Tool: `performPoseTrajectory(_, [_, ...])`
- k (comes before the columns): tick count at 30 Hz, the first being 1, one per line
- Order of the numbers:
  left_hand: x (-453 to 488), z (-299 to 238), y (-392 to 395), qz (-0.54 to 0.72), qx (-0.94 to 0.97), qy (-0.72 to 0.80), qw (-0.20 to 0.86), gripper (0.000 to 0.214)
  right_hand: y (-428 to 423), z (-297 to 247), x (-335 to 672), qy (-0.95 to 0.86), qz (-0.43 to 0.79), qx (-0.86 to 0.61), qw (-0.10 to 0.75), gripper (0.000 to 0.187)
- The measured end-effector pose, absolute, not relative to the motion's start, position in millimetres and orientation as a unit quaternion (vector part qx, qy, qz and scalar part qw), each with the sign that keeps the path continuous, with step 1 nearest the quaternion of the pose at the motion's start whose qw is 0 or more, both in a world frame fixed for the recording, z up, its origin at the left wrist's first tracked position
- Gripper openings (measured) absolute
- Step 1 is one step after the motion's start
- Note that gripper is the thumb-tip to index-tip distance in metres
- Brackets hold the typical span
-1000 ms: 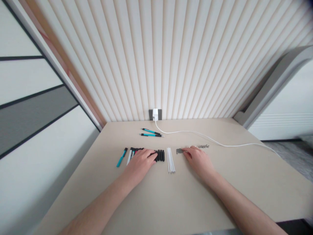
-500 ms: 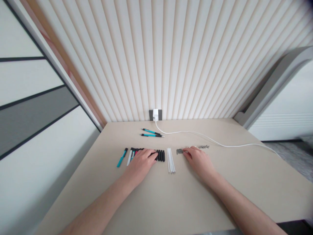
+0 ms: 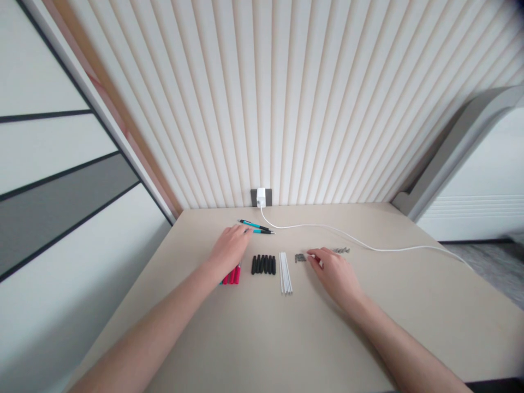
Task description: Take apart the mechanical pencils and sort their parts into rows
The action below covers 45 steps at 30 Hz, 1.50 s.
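Note:
My left hand (image 3: 230, 248) reaches over the table with its fingers bent together at the left end of a blue-and-black pen (image 3: 262, 232). A second blue-and-black pen (image 3: 251, 223) lies just behind that one. Under my left wrist, several red pen pieces (image 3: 232, 275) show in part. A row of short black grips (image 3: 263, 265) and a bundle of thin white refills (image 3: 285, 273) lie between my hands. My right hand (image 3: 333, 270) rests by small metal springs (image 3: 300, 257), thumb and forefinger close together; what they hold, if anything, is too small to name.
More small metal pieces (image 3: 341, 251) lie behind my right hand. A white charger (image 3: 261, 197) is plugged into the wall, and its white cable (image 3: 368, 246) runs across the back of the beige table (image 3: 262, 344). A ribbed wall panel (image 3: 278, 109) stands behind.
My left hand has moved back from the black grips to the blue pens, uncovering the grips. The right hand stays by the springs, its fingertips slightly farther from them.

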<state>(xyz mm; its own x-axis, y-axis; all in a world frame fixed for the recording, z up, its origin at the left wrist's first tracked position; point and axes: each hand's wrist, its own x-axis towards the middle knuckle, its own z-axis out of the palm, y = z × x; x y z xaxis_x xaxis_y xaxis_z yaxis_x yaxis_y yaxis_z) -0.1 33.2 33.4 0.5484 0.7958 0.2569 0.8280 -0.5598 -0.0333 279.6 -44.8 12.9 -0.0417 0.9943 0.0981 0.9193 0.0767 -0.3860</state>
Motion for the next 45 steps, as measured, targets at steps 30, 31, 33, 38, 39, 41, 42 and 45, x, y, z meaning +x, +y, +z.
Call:
performPoseTrajectory(30, [18, 28, -49, -0.244, -0.891, -0.381, 0.023, 0.012, -55, 16, 263, -0.822, 0.212, -0.431, 0.305, 0.033])
performPoseTrajectory(31, [17, 28, -50, -0.258, -0.889, -0.378, 0.018, 0.013, -55, 15, 263, -0.823, 0.213, -0.433, 0.299, 0.034])
performPoseTrajectory(33, [12, 26, -48, -0.278, -0.884, -0.375, 0.010, 0.016, -53, 13, 263, -0.812, 0.217, -0.448, 0.305, 0.037])
performPoseTrajectory(38, [2, 23, -41, -0.293, -0.882, -0.370, -0.014, 0.019, -51, 9, 265, -0.776, 0.261, -0.478, 0.319, 0.043])
performPoseTrajectory(39, [1, 22, -41, -0.291, -0.883, -0.369, -0.017, 0.019, -51, 8, 265, -0.767, 0.272, -0.486, 0.317, 0.044])
performPoseTrajectory(41, [0, 22, -42, -0.290, -0.882, -0.370, -0.020, 0.020, -52, 6, 265, -0.747, 0.294, -0.506, 0.315, 0.048])
performPoseTrajectory(42, [1, 22, -43, -0.293, -0.880, -0.373, -0.021, 0.020, -52, 6, 265, -0.739, 0.304, -0.513, 0.313, 0.049])
performPoseTrajectory(45, [2, 21, -44, -0.312, -0.870, -0.381, -0.022, 0.019, -52, 5, 265, -0.727, 0.325, -0.519, 0.310, 0.050])
